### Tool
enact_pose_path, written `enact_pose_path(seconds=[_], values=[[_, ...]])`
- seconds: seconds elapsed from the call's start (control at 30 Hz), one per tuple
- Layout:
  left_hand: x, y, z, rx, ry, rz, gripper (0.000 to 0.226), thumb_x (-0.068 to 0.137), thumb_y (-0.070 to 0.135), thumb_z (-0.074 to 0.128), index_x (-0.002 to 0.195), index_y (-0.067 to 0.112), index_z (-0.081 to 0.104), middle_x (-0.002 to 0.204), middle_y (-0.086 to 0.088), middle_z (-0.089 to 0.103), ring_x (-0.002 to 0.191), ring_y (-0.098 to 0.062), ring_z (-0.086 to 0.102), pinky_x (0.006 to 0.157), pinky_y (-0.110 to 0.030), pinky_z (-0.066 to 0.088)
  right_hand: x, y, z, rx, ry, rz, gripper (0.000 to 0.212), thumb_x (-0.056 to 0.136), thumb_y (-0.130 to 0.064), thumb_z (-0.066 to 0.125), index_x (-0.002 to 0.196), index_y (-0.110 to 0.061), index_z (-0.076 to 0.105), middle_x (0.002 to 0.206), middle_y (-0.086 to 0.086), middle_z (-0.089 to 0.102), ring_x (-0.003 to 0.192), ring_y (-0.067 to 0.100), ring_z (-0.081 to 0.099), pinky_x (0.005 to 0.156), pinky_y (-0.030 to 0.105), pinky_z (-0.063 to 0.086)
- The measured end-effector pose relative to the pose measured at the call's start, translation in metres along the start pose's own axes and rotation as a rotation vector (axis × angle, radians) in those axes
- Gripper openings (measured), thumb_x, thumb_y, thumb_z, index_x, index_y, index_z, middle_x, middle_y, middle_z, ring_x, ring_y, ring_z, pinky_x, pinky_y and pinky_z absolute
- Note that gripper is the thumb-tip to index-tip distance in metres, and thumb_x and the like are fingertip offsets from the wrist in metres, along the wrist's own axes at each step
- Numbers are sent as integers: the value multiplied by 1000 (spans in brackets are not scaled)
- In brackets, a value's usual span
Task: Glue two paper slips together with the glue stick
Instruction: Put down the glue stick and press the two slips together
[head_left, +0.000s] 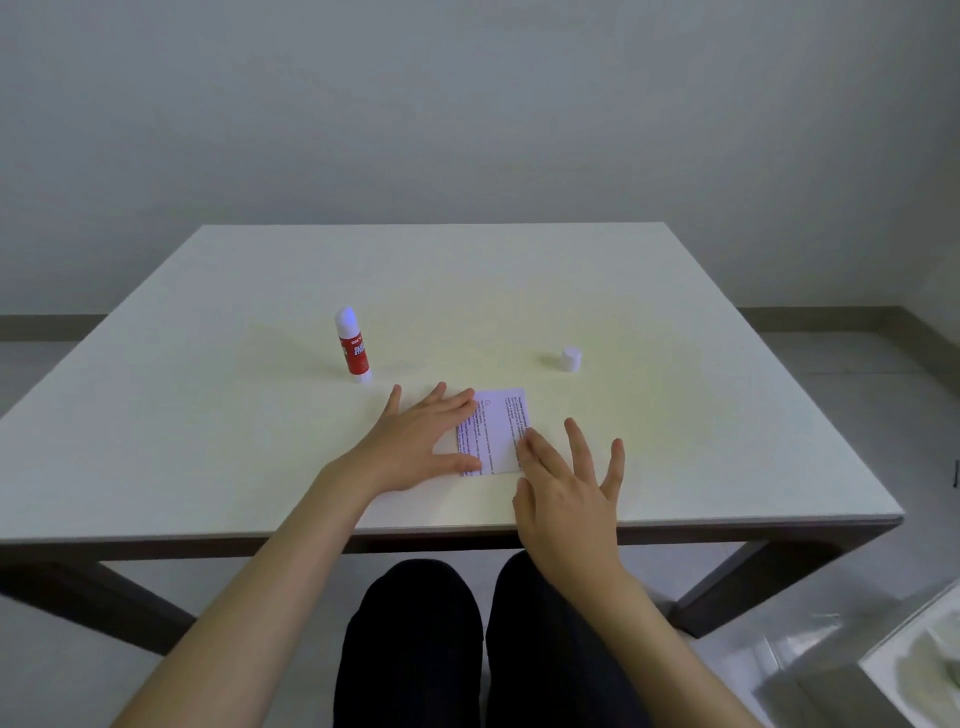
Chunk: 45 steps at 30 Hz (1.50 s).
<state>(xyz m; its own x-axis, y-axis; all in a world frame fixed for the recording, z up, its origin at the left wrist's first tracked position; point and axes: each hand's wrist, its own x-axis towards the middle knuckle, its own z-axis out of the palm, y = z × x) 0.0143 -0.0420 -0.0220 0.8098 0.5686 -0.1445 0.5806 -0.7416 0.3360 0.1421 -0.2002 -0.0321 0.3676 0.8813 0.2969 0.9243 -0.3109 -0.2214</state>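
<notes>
a: what is on the table (208, 441), and how many of each thing?

b: only one view, from the head camera looking down. one glue stick (353, 345), red with a white base, stands upright left of centre with its top uncovered. one small white cap (571, 359) stands apart from it, well to the right. near the front edge lies printed paper (496, 434); i can make out one slip with lines of text, and a paler strip shows at its left side under the left hand, but i cannot tell for certain whether that is a second slip.

a: how many hands, and how are they held?

b: two bare hands, one on each side of the paper. the left hand (421, 441) lies flat, palm down, fingers spread, the fingertips and thumb resting on the paper's left part. the right hand (566, 488) is also open and spread, palm down, with the first fingers touching the paper's right edge; the other fingers fan out over bare table. neither hand is gripping or pinching anything.

a: anything else in sight?

b: both forearms reach in from below, and two knees in dark trousers (483, 639) show under the table's front edge. the glue stick and cap sit beyond the hands, untouched.
</notes>
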Motion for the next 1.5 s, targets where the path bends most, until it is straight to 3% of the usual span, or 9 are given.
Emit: enact_pose_path(seconds=[0.13,0.37,0.53,0.7,0.87,1.03,1.13,1.27,1.5], values=[[2,-7,-3,-53,-2,4,80,83,60,51,149,33,15,157,22,6,147,-8,-6,116,-49,-12,0,2,0,-6,-11,-33,37,77,-12,62,113,-15,68,124,-3,65,131,37,45,106,64,14],[3,-10,0,-109,-3,4,85,78,68,50,148,38,13,156,27,4,145,-3,-8,116,-49,-14,8,2,-6,97,-82,-137,50,97,-45,22,144,-32,33,155,-16,26,148,19,-3,110,48,-23],[2,-9,-1,-112,-19,8,87,77,70,48,149,37,12,156,27,4,145,-3,-9,115,-49,-14,38,6,6,4,-291,-316,56,97,-52,7,149,-33,12,158,-19,15,146,21,-17,102,54,-32],[0,-5,-4,-91,-40,-11,83,81,63,50,149,38,9,156,26,1,145,-6,-12,115,-50,-15,81,14,7,-190,-371,-180,71,89,-64,2,150,-28,-3,160,-14,-1,146,25,-19,106,59,-24],[-1,-4,-5,-102,-53,-12,87,80,64,51,149,34,8,157,25,0,146,-7,-12,115,-53,-14,39,-1,18,-111,-361,-411,92,69,-78,-21,148,-33,-5,158,-18,-7,143,21,-24,94,49,-43],[-1,0,-9,-78,-90,-22,91,79,66,51,150,33,3,158,23,-2,146,-10,-14,114,-56,-14,78,11,10,-183,-437,-229,70,86,-67,-2,148,-35,-10,158,-19,-11,144,23,-23,104,57,-28],[-1,0,-9,-77,-79,-20,88,83,61,51,150,33,2,158,22,-2,146,-10,-14,114,-55,-15,71,-1,14,-148,-404,-228,78,84,-71,-2,149,-29,-10,159,-14,-10,144,22,-23,105,56,-27],[-1,-2,-8,-93,-81,-16,88,82,61,52,150,33,4,158,22,-3,146,-9,-15,114,-53,-17,33,0,20,-65,-370,-369,87,73,-78,-12,148,-35,-6,158,-21,-9,140,14,-29,95,47,-41],[0,1,-11,-23,-122,-34,90,82,65,48,150,31,-1,158,19,-8,145,-13,-18,113,-56,-16,78,14,7,-164,-431,-100,77,86,-69,2,150,-27,-6,160,-13,-8,145,23,-21,107,58,-24]])
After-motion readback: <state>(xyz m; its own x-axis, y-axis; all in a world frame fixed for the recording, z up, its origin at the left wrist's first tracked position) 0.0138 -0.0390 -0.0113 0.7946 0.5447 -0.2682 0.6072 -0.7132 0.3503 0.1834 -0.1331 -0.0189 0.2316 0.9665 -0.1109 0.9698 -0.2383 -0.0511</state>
